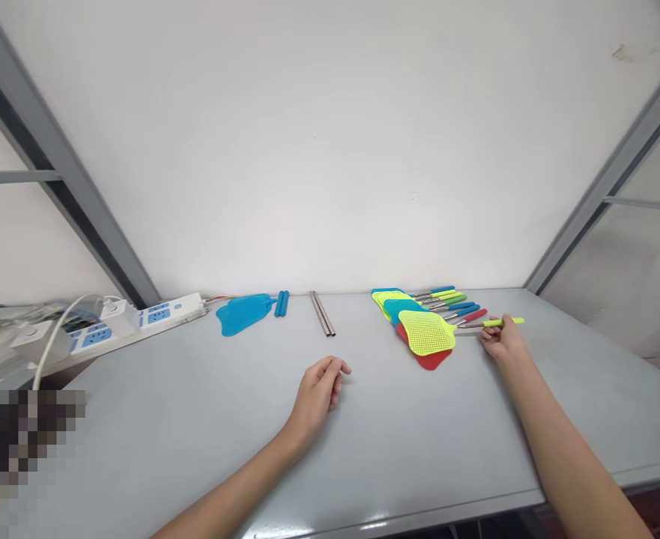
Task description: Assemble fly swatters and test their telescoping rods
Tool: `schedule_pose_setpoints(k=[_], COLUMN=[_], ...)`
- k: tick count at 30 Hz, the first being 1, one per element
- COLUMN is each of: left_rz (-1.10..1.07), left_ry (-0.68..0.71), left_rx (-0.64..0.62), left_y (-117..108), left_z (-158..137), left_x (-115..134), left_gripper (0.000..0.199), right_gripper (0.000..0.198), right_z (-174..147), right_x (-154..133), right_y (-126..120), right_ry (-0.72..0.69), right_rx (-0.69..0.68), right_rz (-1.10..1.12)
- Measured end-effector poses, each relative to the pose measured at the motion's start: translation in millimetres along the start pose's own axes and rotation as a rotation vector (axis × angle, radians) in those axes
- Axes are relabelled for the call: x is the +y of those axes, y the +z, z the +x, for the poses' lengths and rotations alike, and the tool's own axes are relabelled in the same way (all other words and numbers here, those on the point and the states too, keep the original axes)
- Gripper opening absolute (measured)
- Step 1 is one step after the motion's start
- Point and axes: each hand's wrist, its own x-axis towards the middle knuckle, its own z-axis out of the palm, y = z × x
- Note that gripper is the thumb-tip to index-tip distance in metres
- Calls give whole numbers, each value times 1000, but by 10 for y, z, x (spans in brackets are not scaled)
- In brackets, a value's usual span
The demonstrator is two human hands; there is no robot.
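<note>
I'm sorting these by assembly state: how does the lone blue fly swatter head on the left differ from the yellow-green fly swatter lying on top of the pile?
The blue fly swatter head has no handle fitted; the yellow-green fly swatter has a metal shaft and a yellow grip. The blue one lies alone on the table; the yellow-green one rests on a pile of swatters. No hand touches the blue one; the right hand grips the yellow-green one's handle. Both have similar mesh heads lying flat.

Both forearms were bare from the lower edge of the view up to the fingers, with no sleeve showing. The left hand (pixel 317 392) and the right hand (pixel 503 340) wore no glove, ring, watch or band near the fingers or at the wrists.
</note>
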Motion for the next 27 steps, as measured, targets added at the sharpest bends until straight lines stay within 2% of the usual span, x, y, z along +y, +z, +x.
schedule_pose_setpoints(k=[9,19,22,27], left_rz=[56,106,122,124], left_ry=[23,56,54,40], left_rx=[-36,-49,-67,-71], left_y=[8,12,10,7], left_z=[-14,-13,-15,-13], left_x=[15,-9,-9,-19], left_gripper=[30,31,31,34], right_gripper=[32,22,29,29], right_z=[64,143,151,128], right_x=[10,45,46,51], right_y=[-42,-49,-39,-13], right_ry=[-44,22,40,65], right_rx=[44,125,139,146], right_rz=[-39,-71,-99,-154])
